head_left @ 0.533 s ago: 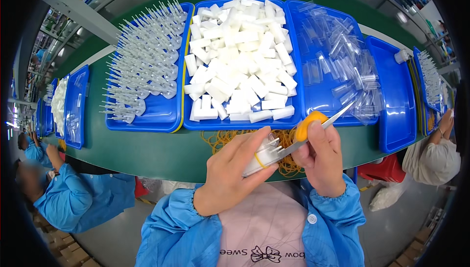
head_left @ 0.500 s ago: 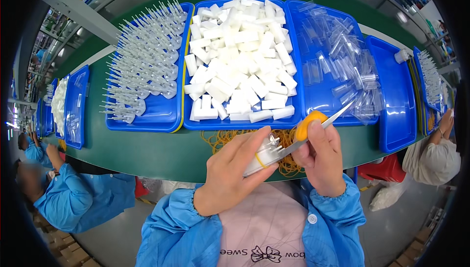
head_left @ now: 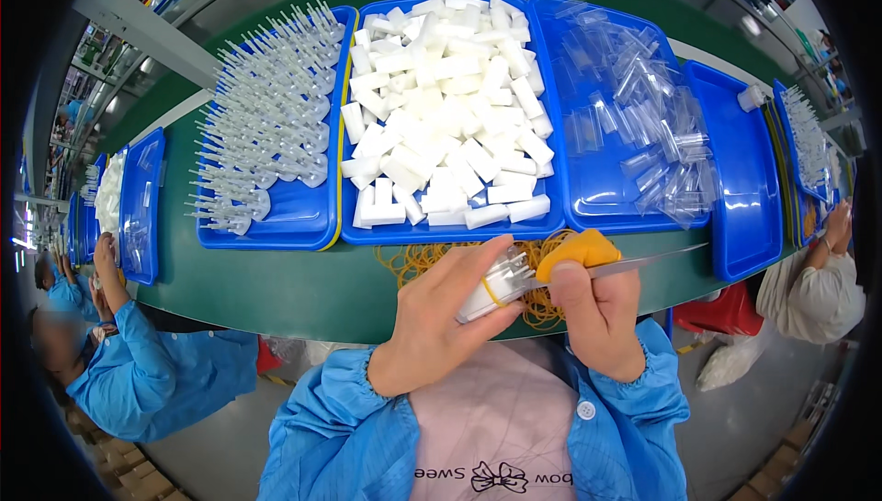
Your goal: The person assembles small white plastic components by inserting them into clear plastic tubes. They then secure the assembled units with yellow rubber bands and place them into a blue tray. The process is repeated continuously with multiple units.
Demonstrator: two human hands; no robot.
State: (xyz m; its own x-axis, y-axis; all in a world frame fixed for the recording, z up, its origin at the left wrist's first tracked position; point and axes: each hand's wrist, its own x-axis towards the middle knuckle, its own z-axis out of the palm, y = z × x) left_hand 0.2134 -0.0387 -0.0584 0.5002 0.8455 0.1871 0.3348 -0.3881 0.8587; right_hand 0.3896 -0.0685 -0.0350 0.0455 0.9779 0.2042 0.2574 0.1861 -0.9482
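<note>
My left hand (head_left: 424, 334) is closed around a small banded bundle (head_left: 491, 293): a white block and clear plastic, circled by a yellow rubber band, with pale prongs at its right end. In my right hand (head_left: 602, 322) is a pointed metal tool (head_left: 634, 263) with an orange-yellow grip; its exact kind is unclear. Its long tip points right, and a metal part on its other side reaches the prongs. My fingers partly hide both things. Loose rubber bands (head_left: 404, 260) lie on the table just beyond my hands.
Blue trays hold pronged translucent parts (head_left: 271, 120), white blocks (head_left: 450, 124) and clear plastic pieces (head_left: 634, 106). Another blue tray (head_left: 746, 216) at the right has a small white roll at its far end. On the green table (head_left: 266, 290), co-workers (head_left: 156, 354) sit at both sides.
The pointed tool has swung from slanting up-right to lying nearly level, its tip now lower and farther right. My right hand has turned with it; the left keeps the bundle.
</note>
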